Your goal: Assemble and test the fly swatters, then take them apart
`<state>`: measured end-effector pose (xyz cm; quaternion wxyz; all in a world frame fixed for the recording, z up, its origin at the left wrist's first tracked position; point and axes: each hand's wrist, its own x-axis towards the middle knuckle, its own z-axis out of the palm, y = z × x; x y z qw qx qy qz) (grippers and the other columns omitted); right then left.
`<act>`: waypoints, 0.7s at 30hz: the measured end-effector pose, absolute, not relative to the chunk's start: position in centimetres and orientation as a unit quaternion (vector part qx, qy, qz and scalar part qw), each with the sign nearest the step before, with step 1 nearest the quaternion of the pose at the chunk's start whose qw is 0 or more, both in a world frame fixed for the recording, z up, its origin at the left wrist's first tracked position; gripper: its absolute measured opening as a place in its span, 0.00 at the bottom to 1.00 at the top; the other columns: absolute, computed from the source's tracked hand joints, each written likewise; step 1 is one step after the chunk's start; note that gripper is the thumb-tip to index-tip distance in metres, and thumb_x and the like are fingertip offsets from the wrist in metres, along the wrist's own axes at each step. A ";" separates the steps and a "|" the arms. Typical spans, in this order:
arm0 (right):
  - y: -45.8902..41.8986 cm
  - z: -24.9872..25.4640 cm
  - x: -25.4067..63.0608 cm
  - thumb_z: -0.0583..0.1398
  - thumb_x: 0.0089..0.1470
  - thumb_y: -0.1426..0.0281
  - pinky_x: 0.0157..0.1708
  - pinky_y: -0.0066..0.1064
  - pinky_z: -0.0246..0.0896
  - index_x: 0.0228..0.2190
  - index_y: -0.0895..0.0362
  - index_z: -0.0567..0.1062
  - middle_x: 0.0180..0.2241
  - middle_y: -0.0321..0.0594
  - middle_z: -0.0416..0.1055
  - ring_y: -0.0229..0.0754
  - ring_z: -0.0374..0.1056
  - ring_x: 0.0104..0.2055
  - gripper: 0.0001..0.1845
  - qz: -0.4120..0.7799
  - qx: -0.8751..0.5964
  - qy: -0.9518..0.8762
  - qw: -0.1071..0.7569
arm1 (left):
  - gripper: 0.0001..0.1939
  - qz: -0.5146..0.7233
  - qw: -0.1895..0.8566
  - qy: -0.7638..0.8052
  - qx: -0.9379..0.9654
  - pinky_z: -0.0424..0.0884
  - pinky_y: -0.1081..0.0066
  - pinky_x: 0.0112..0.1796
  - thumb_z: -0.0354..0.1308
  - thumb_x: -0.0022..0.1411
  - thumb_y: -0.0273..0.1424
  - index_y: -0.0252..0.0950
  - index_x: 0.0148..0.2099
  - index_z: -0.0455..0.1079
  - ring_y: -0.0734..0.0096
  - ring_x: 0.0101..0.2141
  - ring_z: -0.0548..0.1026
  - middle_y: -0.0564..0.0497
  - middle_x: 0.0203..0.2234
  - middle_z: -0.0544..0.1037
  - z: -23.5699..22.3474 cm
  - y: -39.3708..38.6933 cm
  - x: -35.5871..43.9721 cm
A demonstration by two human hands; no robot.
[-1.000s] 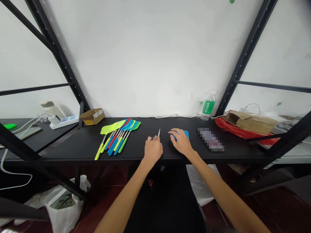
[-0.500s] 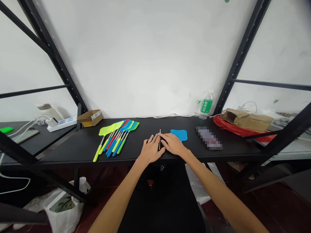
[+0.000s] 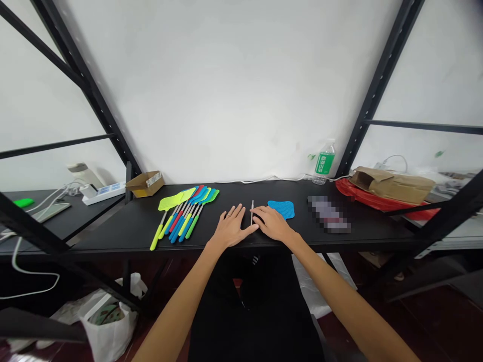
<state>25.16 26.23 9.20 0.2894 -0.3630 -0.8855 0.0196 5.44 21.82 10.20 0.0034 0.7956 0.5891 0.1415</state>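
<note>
My left hand (image 3: 232, 229) lies palm down near the table's front edge, fingers spread, holding nothing. Just right of it, a thin silvery rod (image 3: 252, 208) points away from me; its lower part is partly hidden by my hands. My right hand (image 3: 272, 222) rests palm down with its fingertips at the rod, thumb apart from the index finger. Behind the right hand lies a blue fly swatter head (image 3: 283, 208), partly covered. To the left, several fly swatters (image 3: 184, 211) in yellow, blue, red and green lie fanned out together, handles toward me.
An open cardboard box (image 3: 145, 185) and a power strip (image 3: 104, 193) stand at the left. A water bottle (image 3: 324, 163) stands by the wall. At the right are a pixelated object (image 3: 328, 215) and a brown paper package (image 3: 392, 183) on red plastic. Black metal posts (image 3: 372, 95) frame the table.
My hands have moved apart: the left has slid left, away from the rod, and its fingers are more spread. The right stays by the rod. The view has shifted slightly.
</note>
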 end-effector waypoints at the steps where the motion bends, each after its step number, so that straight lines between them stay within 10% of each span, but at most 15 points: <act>1: 26.2 9.2 25.2 0.50 0.67 0.66 0.54 0.41 0.58 0.55 0.56 0.72 0.52 0.47 0.73 0.48 0.67 0.52 0.20 0.022 -0.362 -0.885 0.293 | 0.42 0.147 -0.009 0.590 0.794 0.47 0.51 0.62 0.38 0.65 0.58 0.36 0.70 0.52 0.50 0.67 0.50 0.44 0.70 0.51 10.3 21.6 5.1; 8: 26.1 9.2 25.2 0.50 0.66 0.65 0.54 0.41 0.58 0.53 0.56 0.73 0.52 0.46 0.72 0.49 0.67 0.52 0.20 0.030 -0.363 -0.882 0.300 | 0.23 0.173 -0.188 0.769 0.586 0.63 0.52 0.50 0.49 0.65 0.37 0.31 0.56 0.70 0.44 0.52 0.70 0.34 0.51 0.74 12.3 20.1 -0.6; 21: 26.1 9.8 22.4 0.52 0.64 0.58 0.52 0.43 0.59 0.53 0.54 0.74 0.56 0.48 0.69 0.53 0.65 0.54 0.23 0.028 -0.372 -0.887 0.271 | 0.19 0.071 -0.149 0.814 0.557 0.70 0.56 0.40 0.50 0.64 0.37 0.27 0.41 0.75 0.42 0.44 0.76 0.32 0.40 0.77 12.7 19.5 -3.1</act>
